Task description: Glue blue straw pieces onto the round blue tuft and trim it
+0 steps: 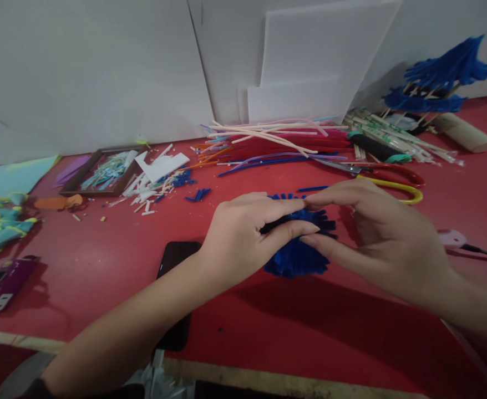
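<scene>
A blue fringed piece made of short fuzzy pipe-cleaner strips [297, 257] is held just above the red table, between my two hands. My left hand [252, 227] pinches it from the left, thumb and fingers closed on it. From the right, my right hand [376, 238] grips its edge with thumb and forefinger, their tips close to my left thumb. Part of the piece is hidden behind the fingers. A blue pipe cleaner [314, 189] lies just behind it.
Scissors with red and yellow handles [410, 194] lie behind my right hand. Coloured pipe cleaners [277, 145] are piled along the wall. A black phone [177, 332] lies under my left forearm. Cut scraps [156, 185], a brown frame [71, 188] and a blue tiered model [439, 83] stand around.
</scene>
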Demonstrator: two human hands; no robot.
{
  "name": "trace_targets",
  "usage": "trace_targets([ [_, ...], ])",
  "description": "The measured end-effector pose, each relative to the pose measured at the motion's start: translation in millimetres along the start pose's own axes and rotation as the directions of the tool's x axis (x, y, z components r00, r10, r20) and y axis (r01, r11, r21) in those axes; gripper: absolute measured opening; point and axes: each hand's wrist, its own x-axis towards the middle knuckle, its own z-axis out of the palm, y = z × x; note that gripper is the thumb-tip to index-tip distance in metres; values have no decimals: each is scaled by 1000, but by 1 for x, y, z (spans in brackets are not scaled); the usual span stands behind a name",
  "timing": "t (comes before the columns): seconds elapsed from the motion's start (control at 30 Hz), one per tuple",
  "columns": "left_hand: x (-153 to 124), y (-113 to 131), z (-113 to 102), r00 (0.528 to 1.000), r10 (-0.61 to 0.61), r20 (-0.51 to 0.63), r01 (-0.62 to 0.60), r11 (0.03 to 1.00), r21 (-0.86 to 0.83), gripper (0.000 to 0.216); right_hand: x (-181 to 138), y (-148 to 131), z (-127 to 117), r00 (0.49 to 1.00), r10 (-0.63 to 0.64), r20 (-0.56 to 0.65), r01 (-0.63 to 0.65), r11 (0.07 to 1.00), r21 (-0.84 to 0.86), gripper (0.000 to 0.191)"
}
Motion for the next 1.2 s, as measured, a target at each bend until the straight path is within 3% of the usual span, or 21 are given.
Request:
trace_targets([
  [0.27,2,2,-1,998,58,13,-58,995,80,31,2,-3,-1,1000,22,-11,-22,1000,-2,25],
  [0.57,3,2,-2,999,38,25,-40,995,95,19,3,-6,-1,999,42,0,-42,998,-42,23],
  [0.83,0,0,0,998,63,0,-63,994,94,24,-3,-3,-7,998,61,-23,-58,990,125,25],
  [0.97,-4,2,-4,999,-35,22,35,999,31,32,-8,2,-3,997,2,-77,5,996,92,24],
  [1.2,-9,2,6,972,-216,91,227,964,-139,53,-10,5,2,996,-63,-60,63,998,9,26],
])
